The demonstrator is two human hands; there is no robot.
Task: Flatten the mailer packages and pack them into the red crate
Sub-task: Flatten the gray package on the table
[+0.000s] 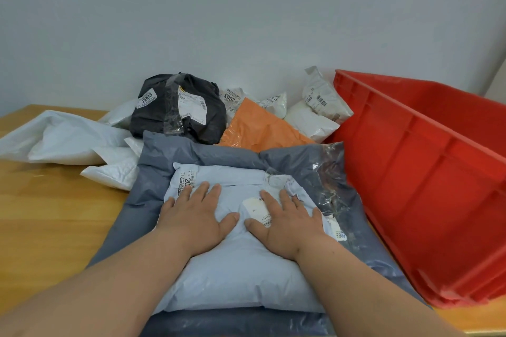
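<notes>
A: Where are the hands rn?

B: Both flat on the pale blue mailer. Left hand sits on its left half, right hand on the right half, over a small white label. Fingers straight & spread, palms down, pressing, not gripping anything. Thumbs point toward each other, close but apart.

A: And that mailer sits on what?

B: On a bigger grey mailer, which lies on the wooden worktop. Grey one sticks out past the blue one on the left, back & right sides, w/ clear tape crinkled at its right back corner. Blue one looks puffy near the front edge, creased between the hands.

A: Crate?

B: Red crate on the right, tilted, its side wall touching or just beside the grey mailer's right edge; can't tell which. Can't see its floor from here, so no idea what's inside.

A: Rest of the pile?

B: At the back, along the wall: black mailer, lumpy, w/ labels reading 2003 and tape across it. Right of it an orange mailer lying flat, partly under the grey one's back edge. Behind the orange one some small white packets w/ barcodes, one leaning near the crate's corner. Left side: crumpled white mailers spread over the worktop, one tucked under the grey mailer's left edge.
</notes>
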